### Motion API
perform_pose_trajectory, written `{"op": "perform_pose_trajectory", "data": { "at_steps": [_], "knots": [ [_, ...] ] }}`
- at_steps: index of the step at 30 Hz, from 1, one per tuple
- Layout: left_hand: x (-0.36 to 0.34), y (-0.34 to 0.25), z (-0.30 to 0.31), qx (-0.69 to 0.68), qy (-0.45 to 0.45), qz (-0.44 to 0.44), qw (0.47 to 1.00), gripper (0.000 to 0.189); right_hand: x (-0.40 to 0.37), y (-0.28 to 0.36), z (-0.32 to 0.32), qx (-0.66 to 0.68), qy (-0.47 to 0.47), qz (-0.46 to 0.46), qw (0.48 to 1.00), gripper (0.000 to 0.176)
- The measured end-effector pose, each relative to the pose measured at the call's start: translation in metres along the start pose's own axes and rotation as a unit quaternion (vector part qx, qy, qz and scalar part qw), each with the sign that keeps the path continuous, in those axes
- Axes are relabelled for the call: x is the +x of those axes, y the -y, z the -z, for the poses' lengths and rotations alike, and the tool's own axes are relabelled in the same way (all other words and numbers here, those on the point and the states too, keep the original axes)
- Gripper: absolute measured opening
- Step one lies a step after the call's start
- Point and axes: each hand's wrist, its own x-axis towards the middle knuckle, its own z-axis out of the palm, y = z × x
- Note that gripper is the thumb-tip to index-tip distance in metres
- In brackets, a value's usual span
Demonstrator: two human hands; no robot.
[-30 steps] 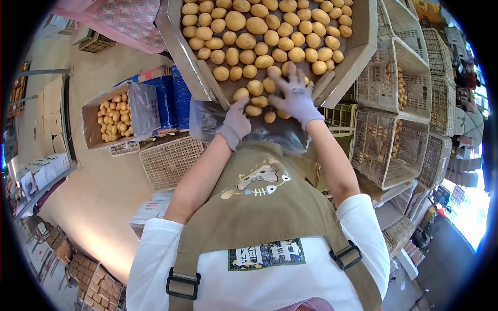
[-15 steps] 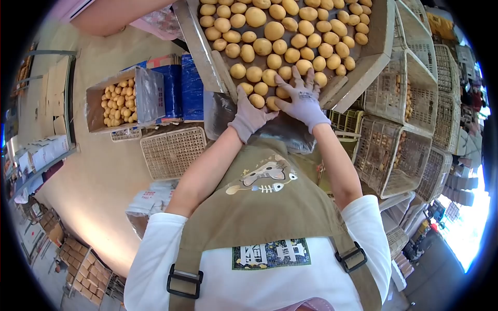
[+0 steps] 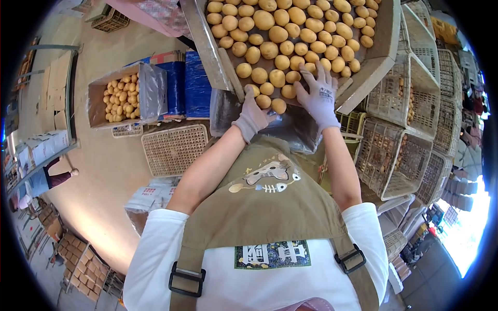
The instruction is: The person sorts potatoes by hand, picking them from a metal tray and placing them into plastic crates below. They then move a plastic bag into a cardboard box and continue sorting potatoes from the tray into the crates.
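A clear bag [image 3: 300, 129] hangs just below both hands, under the tray's [image 3: 206, 44] open lip, seemingly so that what rolls off lands in it. The left hand [image 3: 252, 116] is half curled at that lip, cupping two potatoes [image 3: 263, 101] like a gate rather than gripping them. The right hand [image 3: 320, 96] lies flat with fingers spread wide, touching several at once. Beyond the hands potatoes crowd the tray. A box [image 3: 98, 88] is well left, baskets [image 3: 394, 150] right.
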Motion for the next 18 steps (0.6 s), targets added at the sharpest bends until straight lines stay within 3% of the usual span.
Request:
{"op": "perform_pose_trajectory", "data": {
  "at_steps": [1, 4, 5, 8, 9, 12, 16, 17, 18],
  "knots": [
    [-0.001, 0.0, 0.001, 0.019, -0.025, -0.003, 1.0, 0.07, 0.0, -0.001, -0.003, -0.077, 0.04, 0.009, 0.996, 0.047],
    [0.017, 0.003, 0.026, 0.139, 0.03, -0.083, 0.986, 0.057, 0.015, -0.008, -0.008, 0.039, 0.063, -0.023, 0.997, 0.048],
    [0.014, 0.002, 0.024, 0.159, 0.003, -0.081, 0.984, 0.06, 0.017, -0.002, -0.009, 0.002, -0.043, 0.009, 0.999, 0.045],
    [0.0, 0.002, 0.001, 0.063, -0.052, -0.048, 0.996, 0.074, 0.017, 0.025, -0.014, -0.083, 0.026, 0.024, 0.996, 0.041],
    [0.009, -0.001, 0.009, 0.016, 0.001, -0.048, 0.999, 0.089, 0.027, 0.023, -0.007, -0.011, 0.077, 0.023, 0.997, 0.039],
    [-0.002, 0.002, -0.008, -0.058, -0.021, -0.039, 0.997, 0.098, 0.068, 0.061, -0.006, 0.176, 0.088, 0.061, 0.979, 0.038],
    [0.015, 0.005, 0.01, -0.104, 0.08, 0.002, 0.991, 0.097, 0.106, 0.117, -0.026, 0.004, 0.186, 0.017, 0.982, 0.043],
    [0.017, 0.004, 0.015, -0.096, 0.114, 0.005, 0.989, 0.096, 0.119, 0.12, -0.02, -0.005, 0.266, 0.008, 0.964, 0.046],
    [0.021, 0.002, 0.018, -0.083, 0.105, 0.006, 0.991, 0.096, 0.121, 0.116, -0.021, 0.012, 0.268, -0.001, 0.963, 0.046]
  ]
}}
